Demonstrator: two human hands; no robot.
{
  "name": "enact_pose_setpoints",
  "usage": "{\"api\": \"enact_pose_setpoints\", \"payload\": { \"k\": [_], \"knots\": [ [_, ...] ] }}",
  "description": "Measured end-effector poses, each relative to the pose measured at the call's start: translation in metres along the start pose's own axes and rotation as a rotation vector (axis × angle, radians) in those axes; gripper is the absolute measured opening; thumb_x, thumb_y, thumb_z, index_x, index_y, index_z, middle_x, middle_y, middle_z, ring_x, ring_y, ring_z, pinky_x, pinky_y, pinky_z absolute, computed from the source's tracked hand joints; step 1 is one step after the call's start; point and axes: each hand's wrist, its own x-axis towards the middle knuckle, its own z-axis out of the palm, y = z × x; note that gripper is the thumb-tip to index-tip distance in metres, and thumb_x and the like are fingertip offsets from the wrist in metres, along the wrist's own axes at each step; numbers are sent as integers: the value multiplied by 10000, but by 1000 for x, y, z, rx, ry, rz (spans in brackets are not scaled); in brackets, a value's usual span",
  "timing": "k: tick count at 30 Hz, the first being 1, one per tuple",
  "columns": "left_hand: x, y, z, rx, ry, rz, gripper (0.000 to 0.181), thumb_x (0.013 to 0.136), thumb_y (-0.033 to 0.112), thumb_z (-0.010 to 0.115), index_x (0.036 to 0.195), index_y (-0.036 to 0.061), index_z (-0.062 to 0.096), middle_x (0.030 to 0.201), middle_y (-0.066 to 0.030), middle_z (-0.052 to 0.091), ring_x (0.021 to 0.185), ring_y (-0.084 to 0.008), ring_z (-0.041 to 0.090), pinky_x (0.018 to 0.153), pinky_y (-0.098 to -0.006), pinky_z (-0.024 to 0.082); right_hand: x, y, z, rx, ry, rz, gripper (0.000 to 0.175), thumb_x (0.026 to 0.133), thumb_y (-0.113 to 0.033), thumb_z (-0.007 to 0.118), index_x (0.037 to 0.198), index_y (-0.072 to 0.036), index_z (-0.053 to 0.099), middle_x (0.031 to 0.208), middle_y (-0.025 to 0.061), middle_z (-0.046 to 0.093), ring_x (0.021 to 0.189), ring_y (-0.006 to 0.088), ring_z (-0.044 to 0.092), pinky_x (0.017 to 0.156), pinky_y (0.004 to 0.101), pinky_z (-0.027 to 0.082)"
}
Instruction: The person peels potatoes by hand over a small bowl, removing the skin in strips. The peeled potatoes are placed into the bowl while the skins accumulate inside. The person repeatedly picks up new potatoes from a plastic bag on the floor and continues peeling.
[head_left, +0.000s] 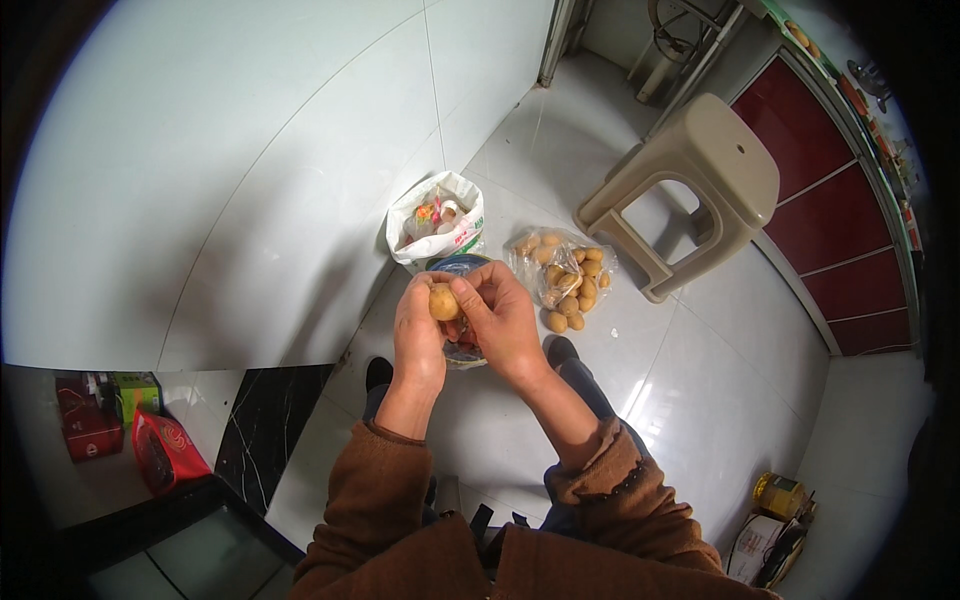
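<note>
A small yellow-brown potato (444, 302) is held up between my two hands. My left hand (420, 330) wraps its left side and underside, while the thumb and fingers of my right hand (499, 319) press on its right side. Whether my right hand also has a small tool in it cannot be seen. Beneath both hands stands a round blue-rimmed container (459, 264), mostly hidden by them. To the right of it, a clear plastic bag of potatoes (562, 270) lies open on the tiled floor, with several potatoes (568, 306) spilling from its mouth.
A white woven sack (450, 246) holding wrappers and scraps stands against the white wall panel. Right of the potatoes is a beige plastic stool (675, 187), before red cabinet doors (844, 217). A jar with a yellow lid (778, 495) sits at lower right, a red packet (169, 450) at lower left.
</note>
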Motion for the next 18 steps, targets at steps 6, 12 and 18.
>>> {"api": "enact_pose_setpoints", "payload": {
  "k": [6,12,18],
  "knots": [
    [1,-1,-1,11,5,-9,322,983,351,378,994,90,567,849,6,573,686,-102,478,580,-259,356,0,3,-1,-59,32,3,219,969,-176,638,915,-7,510,749,61,632,638,71,578,555,242,477],
    [1,0,-2,36,11,-23,330,996,342,361,998,84,567,854,2,578,682,-103,479,582,-261,363,0,1,-1,-49,2,26,218,969,-178,638,933,1,519,747,59,626,660,74,586,572,244,484],
    [1,-1,-1,40,28,-22,335,1002,334,349,1000,77,565,854,-1,579,681,-105,479,582,-263,366,2,6,-3,-136,18,40,218,972,-181,634,926,5,530,766,60,633,674,79,598,582,247,493]
  ]
}}
